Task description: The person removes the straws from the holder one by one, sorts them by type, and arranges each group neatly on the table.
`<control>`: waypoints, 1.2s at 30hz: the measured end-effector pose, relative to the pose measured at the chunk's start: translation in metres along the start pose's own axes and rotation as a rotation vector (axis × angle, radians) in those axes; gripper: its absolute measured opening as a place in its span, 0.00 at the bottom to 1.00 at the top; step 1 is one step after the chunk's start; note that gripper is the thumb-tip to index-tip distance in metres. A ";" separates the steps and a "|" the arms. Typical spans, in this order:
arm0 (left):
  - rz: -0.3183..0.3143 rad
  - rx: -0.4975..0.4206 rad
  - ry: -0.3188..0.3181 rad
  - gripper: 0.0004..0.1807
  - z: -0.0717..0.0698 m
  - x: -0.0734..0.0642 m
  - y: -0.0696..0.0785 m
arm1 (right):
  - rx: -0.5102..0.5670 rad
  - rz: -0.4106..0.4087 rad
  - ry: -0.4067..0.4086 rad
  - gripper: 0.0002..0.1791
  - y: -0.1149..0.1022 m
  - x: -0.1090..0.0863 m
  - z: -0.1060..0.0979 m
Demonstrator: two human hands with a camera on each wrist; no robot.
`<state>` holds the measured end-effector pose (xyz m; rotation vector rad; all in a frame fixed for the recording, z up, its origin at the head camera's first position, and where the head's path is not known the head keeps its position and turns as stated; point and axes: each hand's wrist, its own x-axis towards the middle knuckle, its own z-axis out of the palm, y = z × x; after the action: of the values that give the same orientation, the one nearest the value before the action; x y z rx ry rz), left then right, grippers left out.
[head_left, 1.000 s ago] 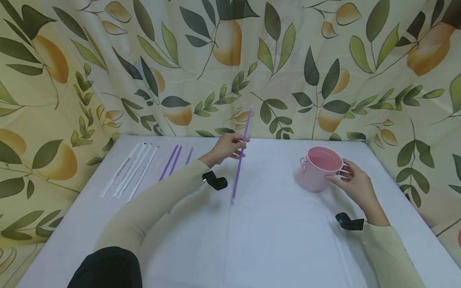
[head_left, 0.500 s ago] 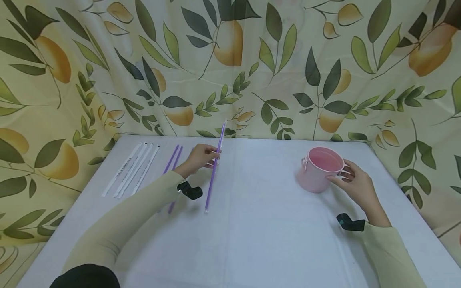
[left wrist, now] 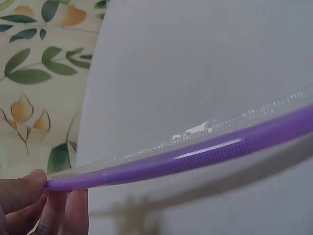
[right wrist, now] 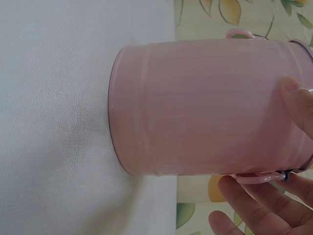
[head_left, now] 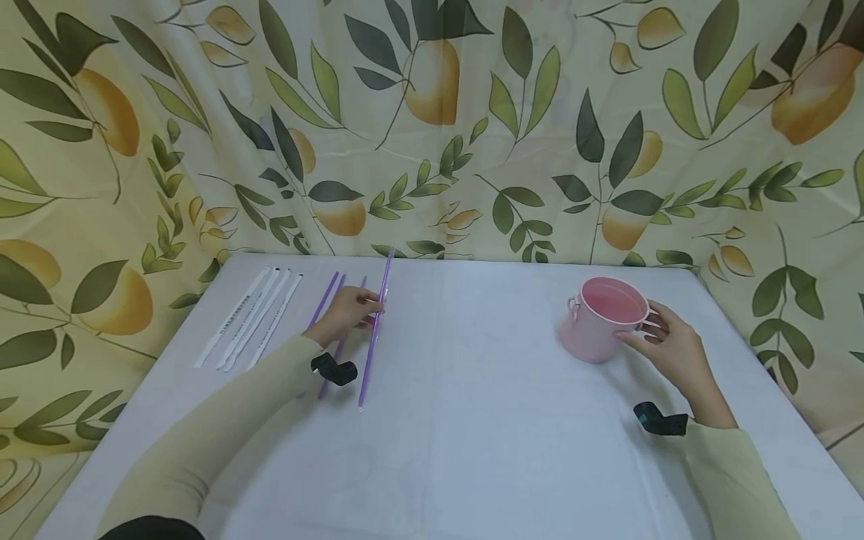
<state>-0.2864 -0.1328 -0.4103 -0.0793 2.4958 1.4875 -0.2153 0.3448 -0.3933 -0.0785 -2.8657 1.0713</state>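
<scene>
My left hand pinches a purple drinking straw in a clear wrapper, between thumb and fingertips. In the left wrist view the straw's ribbed bendy section shows, and a shadow falls on the tablecloth beside it. Several more purple straws lie close by, partly hidden under this hand and forearm. At the right, a pink pail stands upright on the table. My right hand holds it near the rim, thumb on the wall side and fingers by the small side handle.
Left of the purple straws, several slim white paper-wrapped sticks lie side by side. A white cloth covers the table. Behind its back edge hangs a curtain printed with leaves and fruit.
My left hand has carried the purple straw leftward, from mid-table to beside the other purple straws, and a little lower. The right hand and the pail have stayed in place.
</scene>
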 end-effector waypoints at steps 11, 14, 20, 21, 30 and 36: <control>-0.051 -0.041 0.010 0.18 -0.013 0.001 -0.019 | 0.018 -0.002 -0.003 0.49 0.001 0.001 0.001; -0.049 -0.019 0.011 0.18 -0.014 0.003 -0.023 | 0.010 -0.006 -0.004 0.49 0.000 0.001 0.001; -0.063 0.034 0.027 0.17 -0.011 0.003 -0.029 | 0.012 -0.001 -0.008 0.49 -0.001 0.001 0.001; -0.061 0.037 0.029 0.16 -0.011 0.003 -0.030 | 0.009 0.000 -0.007 0.49 -0.001 0.001 0.001; -0.035 0.134 0.068 0.13 -0.006 0.006 -0.031 | 0.011 0.012 -0.007 0.50 0.000 0.000 0.000; -0.033 0.182 0.090 0.13 -0.006 0.005 -0.029 | 0.014 0.010 -0.009 0.50 -0.001 0.000 0.000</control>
<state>-0.2873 -0.1522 -0.4337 -0.1582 2.6749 1.2635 -0.2154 0.3444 -0.3931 -0.0873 -2.8683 1.0956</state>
